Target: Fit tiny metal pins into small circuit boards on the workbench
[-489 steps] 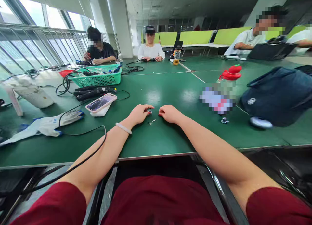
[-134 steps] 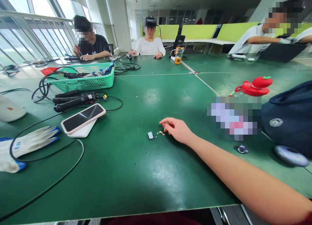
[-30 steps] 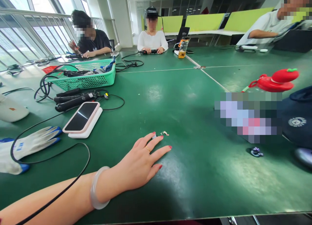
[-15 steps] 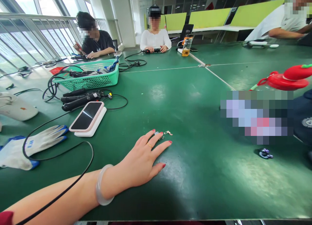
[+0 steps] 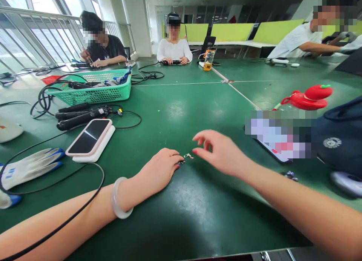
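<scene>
Whitish, thin piece [image 5: 187, 155] lies on the desk [image 5: 152, 131], well in from its near edge, between your hands. Your left hand [image 5: 160, 168] has its fingertips at a small dark part [image 5: 182, 162], clamped or not, cannot tell; your right hand [image 5: 219, 149] holds thumb and forefinger apart. Step appears to be positioning small parts; next move likely calls for a light pinch.

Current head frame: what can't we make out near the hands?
All in the head view:
Small part: full shape hidden by the left hand; grip on it unclear.
Tiny flat strip: too small for detail.
Flat item at right: pixelated.
Small dark object: partly behind right forearm.
Dark bag: cut off by right edge.
</scene>
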The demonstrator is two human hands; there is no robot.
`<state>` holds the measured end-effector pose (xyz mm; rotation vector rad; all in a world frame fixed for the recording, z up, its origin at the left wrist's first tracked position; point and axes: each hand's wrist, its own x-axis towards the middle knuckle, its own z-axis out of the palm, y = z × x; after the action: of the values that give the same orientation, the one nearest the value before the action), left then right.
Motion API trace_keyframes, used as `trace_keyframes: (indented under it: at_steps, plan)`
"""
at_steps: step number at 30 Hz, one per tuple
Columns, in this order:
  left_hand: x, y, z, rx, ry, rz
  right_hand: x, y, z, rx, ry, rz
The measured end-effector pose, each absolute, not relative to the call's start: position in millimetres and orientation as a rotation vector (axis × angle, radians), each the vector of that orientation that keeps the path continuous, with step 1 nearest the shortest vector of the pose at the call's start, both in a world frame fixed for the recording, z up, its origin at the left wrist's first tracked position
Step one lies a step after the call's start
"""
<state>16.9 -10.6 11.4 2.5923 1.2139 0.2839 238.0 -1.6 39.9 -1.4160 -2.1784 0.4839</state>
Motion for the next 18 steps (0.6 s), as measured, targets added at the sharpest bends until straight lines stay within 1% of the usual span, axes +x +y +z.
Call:
trace_keyframes:
  at_steps: [3,5,12,18]
  plan:
    - [18.8,-7.4,13.7,2.485,1.255,0.396,220.8,1.9,22.2,-1.403,-2.3,0.669]
    - [17.7,-6.3,15.3,2.371,1.291,0.489,213.0,4.9,11.7,-1.402,-2.309,0.711]
    - [12.4,1.6,11.8,1.778,1.291,0.675,211.8,9.8,-4.1,-1.304,-2.282,0.582]
    - [14.9,7.4,6.2,1.563,1.224,0.715,209.0,8.2,-8.9,-1.184,-2.365,0.54]
